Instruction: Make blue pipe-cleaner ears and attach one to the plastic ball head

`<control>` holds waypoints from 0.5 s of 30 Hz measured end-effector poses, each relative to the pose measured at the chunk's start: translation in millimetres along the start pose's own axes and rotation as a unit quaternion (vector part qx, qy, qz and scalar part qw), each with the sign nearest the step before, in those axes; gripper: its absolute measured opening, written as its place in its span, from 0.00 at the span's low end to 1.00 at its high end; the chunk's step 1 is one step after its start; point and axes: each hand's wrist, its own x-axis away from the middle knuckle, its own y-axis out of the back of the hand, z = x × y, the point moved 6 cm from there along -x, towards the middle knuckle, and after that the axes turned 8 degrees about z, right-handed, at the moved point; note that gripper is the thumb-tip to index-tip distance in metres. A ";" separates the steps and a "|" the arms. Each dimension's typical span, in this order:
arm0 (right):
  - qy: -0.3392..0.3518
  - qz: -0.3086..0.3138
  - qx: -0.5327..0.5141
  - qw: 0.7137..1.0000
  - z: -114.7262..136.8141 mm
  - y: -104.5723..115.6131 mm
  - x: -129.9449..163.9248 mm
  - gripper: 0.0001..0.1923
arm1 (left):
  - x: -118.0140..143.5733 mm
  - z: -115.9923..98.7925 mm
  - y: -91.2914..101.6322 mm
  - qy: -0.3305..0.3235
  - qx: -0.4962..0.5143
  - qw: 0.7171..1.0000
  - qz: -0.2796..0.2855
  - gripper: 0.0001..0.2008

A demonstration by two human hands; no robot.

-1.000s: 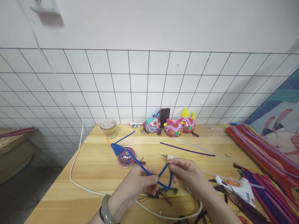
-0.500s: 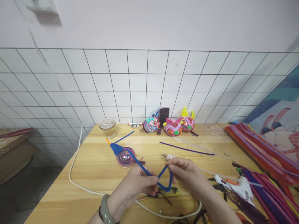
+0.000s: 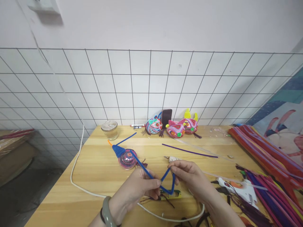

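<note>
Both hands hold one blue pipe cleaner (image 3: 144, 170) above the front of the wooden table (image 3: 99, 170). My left hand (image 3: 136, 190), with a green bangle on its wrist, pinches it at a bend. My right hand (image 3: 189, 178) pinches the free end, so the wire forms a zigzag between them. Its far end runs up-left to a blue coiled cone (image 3: 118, 150) resting against a round pink and blue coiled disc (image 3: 127, 159). Under my hands lies a yellow-green tool (image 3: 171, 195) among dark purple wire scraps.
A white cable (image 3: 78, 151) loops along the table's left and front. At the back stand a glass jar (image 3: 109, 130), a phone (image 3: 166, 117) and three coiled craft figures (image 3: 176, 129). A purple pipe cleaner (image 3: 189, 151), white glue gun (image 3: 236, 186) and pipe-cleaner bundles (image 3: 267, 157) lie right.
Hardly anything has changed: both hands keep their pinch on the blue pipe cleaner with only slight shifts, and the view wobbles a little.
</note>
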 end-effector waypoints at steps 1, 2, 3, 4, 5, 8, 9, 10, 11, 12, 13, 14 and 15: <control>0.000 0.001 0.000 1.000 0.1 -0.5 -0.1 0.13 | 0.0 -0.1 0.0 0.001 -0.001 1.000 -0.001 0.11; 0.000 0.002 0.000 1.000 0.3 -1.0 0.0 0.13 | -0.1 -0.1 0.1 0.003 -0.003 1.000 -0.001 0.11; 0.000 0.002 -0.002 1.000 0.5 -1.5 0.0 0.13 | -0.2 -0.1 0.1 0.004 -0.005 1.000 0.000 0.11; 0.001 0.003 -0.004 1.000 0.7 -2.0 0.1 0.12 | -0.2 0.0 0.1 0.005 -0.006 1.000 0.001 0.11; 0.001 0.004 -0.007 1.000 0.9 -2.4 0.2 0.12 | -0.1 -0.3 0.4 0.002 -0.006 1.000 0.000 0.11; 0.002 0.001 -0.019 1.000 0.7 -2.4 0.5 0.12 | 0.7 -0.3 0.7 0.003 -0.005 1.000 -0.003 0.11; 0.002 0.000 -0.024 1.000 0.5 -2.3 0.5 0.11 | 1.2 -0.4 1.0 0.002 -0.003 1.000 -0.009 0.11; 0.002 0.001 -0.027 1.000 0.2 -2.4 0.5 0.11 | 1.8 -0.6 1.1 0.001 -0.001 1.000 -0.015 0.11; 0.002 0.002 -0.030 1.000 0.1 -2.7 0.3 0.11 | 2.4 -1.0 1.0 0.000 -0.001 1.000 -0.019 0.11; 0.002 0.005 -0.031 1.000 0.1 -3.2 0.1 0.10 | 2.9 -1.4 0.8 -0.002 -0.002 1.000 -0.023 0.11; 0.002 0.007 -0.031 1.000 0.3 -3.7 -0.1 0.10 | 3.3 -2.0 0.5 -0.005 -0.003 1.000 -0.024 0.11; 0.002 0.009 -0.029 1.000 0.5 -4.2 -0.3 0.10 | 3.5 -2.4 -0.2 -0.007 -0.005 1.000 -0.021 0.11; 0.003 0.010 -0.027 1.000 0.8 -4.7 -0.4 0.11 | 3.5 -2.6 -0.7 -0.007 -0.007 1.000 -0.017 0.11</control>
